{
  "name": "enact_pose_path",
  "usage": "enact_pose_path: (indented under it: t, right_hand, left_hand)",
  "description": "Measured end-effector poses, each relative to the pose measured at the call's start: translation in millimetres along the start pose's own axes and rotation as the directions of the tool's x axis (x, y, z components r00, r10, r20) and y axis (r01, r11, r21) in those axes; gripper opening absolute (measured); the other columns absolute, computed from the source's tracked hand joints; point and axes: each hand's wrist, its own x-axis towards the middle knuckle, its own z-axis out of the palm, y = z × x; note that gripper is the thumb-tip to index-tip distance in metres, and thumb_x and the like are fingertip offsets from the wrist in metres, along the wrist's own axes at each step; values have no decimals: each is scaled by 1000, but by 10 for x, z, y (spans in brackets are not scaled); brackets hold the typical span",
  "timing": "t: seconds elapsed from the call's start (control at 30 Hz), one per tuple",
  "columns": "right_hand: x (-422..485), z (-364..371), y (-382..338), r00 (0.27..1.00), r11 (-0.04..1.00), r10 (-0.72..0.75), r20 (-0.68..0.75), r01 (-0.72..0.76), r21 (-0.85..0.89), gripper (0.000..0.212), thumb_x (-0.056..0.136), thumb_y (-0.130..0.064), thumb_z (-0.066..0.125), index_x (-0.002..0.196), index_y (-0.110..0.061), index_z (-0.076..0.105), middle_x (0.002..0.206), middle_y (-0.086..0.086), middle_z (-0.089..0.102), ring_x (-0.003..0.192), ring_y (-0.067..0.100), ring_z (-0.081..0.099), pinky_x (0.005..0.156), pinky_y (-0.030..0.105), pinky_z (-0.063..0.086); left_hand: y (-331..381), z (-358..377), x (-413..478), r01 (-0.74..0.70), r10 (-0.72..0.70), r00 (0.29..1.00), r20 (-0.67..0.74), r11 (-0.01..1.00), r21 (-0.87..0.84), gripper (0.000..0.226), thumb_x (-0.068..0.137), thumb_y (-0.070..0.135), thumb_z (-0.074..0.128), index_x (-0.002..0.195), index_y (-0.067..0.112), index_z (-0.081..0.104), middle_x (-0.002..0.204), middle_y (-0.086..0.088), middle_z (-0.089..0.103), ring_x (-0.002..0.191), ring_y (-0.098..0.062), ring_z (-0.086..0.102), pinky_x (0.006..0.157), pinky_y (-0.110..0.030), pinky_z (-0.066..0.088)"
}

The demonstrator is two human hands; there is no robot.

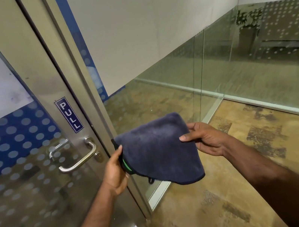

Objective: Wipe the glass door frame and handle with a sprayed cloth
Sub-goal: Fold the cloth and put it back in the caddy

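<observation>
Navy cloth (160, 149), folded tip up-left, both hands

Even, soft indoor light, no hard shadows. Faint sheen on brushed-metal door frame (23, 61). Murky reflections in clear glass partition (253, 52). Wide-angle bend tilts verticals. Lower-left frosted dots smeared by motion blur.
</observation>
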Motion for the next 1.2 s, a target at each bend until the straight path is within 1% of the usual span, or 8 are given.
enact_pose_path:
  t: [0.17,0.33,0.47,0.77,0.83,0.97,1.07,1.2]
  right_hand:
    - [-20,-106,112,988,1000,19,-156,-18,8,29,79,-2,72,107,7,68,100,20,74,89,26,74,74,29,59]
    - [-47,-207,274,963,993,-30,-266,59,102,23,95,-13,62,117,-7,65,112,19,71,104,34,69,93,47,53]
    - [-123,-269,308,938,990,-80,-338,36,-135,27,98,-22,60,122,-10,62,115,15,72,103,31,71,90,50,56]
    - [-299,-453,309,980,998,62,-191,-66,-13,41,82,1,73,122,0,63,119,22,69,112,37,66,99,48,51]
    - [-319,-442,296,968,992,-22,-248,-9,-124,37,84,-4,73,120,-5,64,113,17,72,108,35,68,91,47,55]
    - [-367,-469,282,871,888,-225,-437,-2,-460,49,78,-20,83,118,-24,55,101,2,72,90,20,73,69,33,58]
    - [-390,-536,295,863,912,-279,-422,101,-397,64,72,-19,87,121,-30,48,96,11,73,81,22,75,61,30,58]
    - [-447,-652,225,953,949,-243,-179,196,-246,83,69,4,83,136,-25,45,108,21,72,98,36,72,76,42,61]
  left_hand:
    - [-340,177,-75,18,-17,998,-59,1000,16,50,95,51,51,130,18,64,118,-6,74,105,-22,72,70,-32,59]
    - [-604,283,-198,33,-24,998,60,988,-150,58,79,22,74,132,4,59,112,-16,74,93,-24,74,72,-32,61]
    - [-725,370,-137,-32,27,999,-37,989,-143,46,90,15,66,135,14,57,115,-8,74,94,-19,74,71,-30,61]
    - [-753,449,-146,-73,75,995,58,997,-25,55,67,11,87,118,15,69,113,-15,74,97,-26,73,73,-31,60]
    - [-814,492,-133,-143,144,990,-3,986,89,70,50,18,94,115,22,67,112,-8,75,95,-20,74,70,-28,60]
    - [-860,503,-68,-252,311,935,-169,921,298,124,48,16,99,148,40,29,108,17,67,87,0,73,63,-18,57]
    - [-856,536,-38,-340,419,900,-120,848,407,90,52,26,96,125,46,47,90,18,73,75,-3,73,59,-20,57]
    - [-793,590,59,-411,521,846,-114,773,483,35,64,14,92,73,35,65,71,16,65,66,-1,57,61,-11,49]
